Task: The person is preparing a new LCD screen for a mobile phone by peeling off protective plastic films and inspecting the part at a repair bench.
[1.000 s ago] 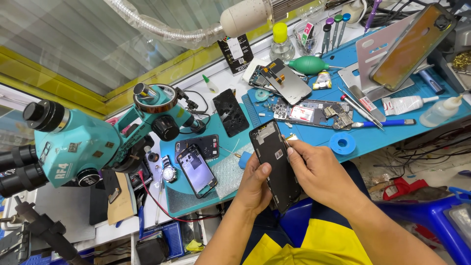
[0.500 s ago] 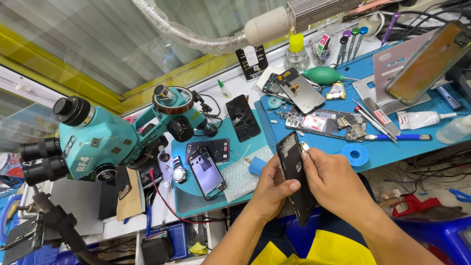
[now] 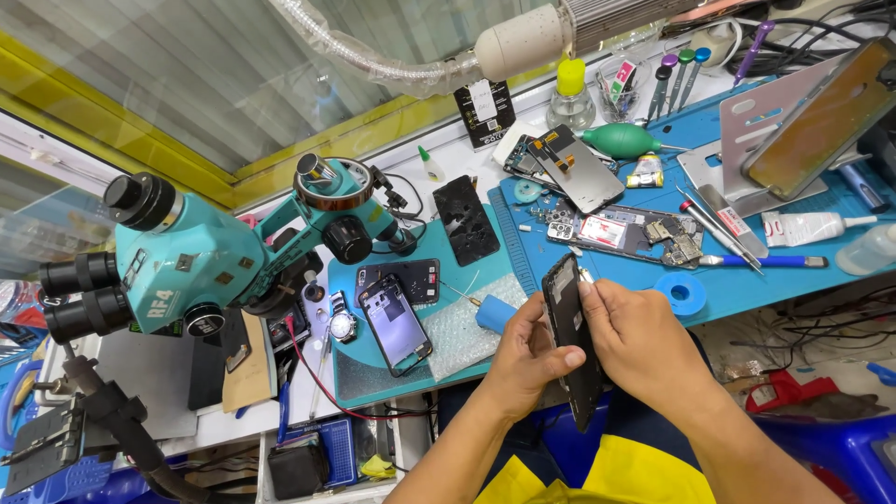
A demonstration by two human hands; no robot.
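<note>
I hold a black phone body (image 3: 569,317) upright on its edge, over the front edge of the blue work mat (image 3: 793,271). My left hand (image 3: 525,359) grips its left side, thumb laid across the face. My right hand (image 3: 639,341) clasps the right side, with fingertips at the upper edge. An opened phone with bare circuit parts (image 3: 630,233) lies on the mat just behind my hands. A roll of blue tape (image 3: 683,292) lies to the right of them.
A teal microscope (image 3: 201,261) stands at the left. Below it lie a phone frame (image 3: 397,322), a black phone back (image 3: 467,219) and a wristwatch (image 3: 343,324). A tilted screen on a metal stand (image 3: 821,117), tubes, screwdrivers (image 3: 677,75) and a green blower (image 3: 621,140) crowd the back right.
The view has shifted, so the bench appears lower and further right. My hands still hold the black phone, now turned more edge-on, with the right fingertips at its top edge.
</note>
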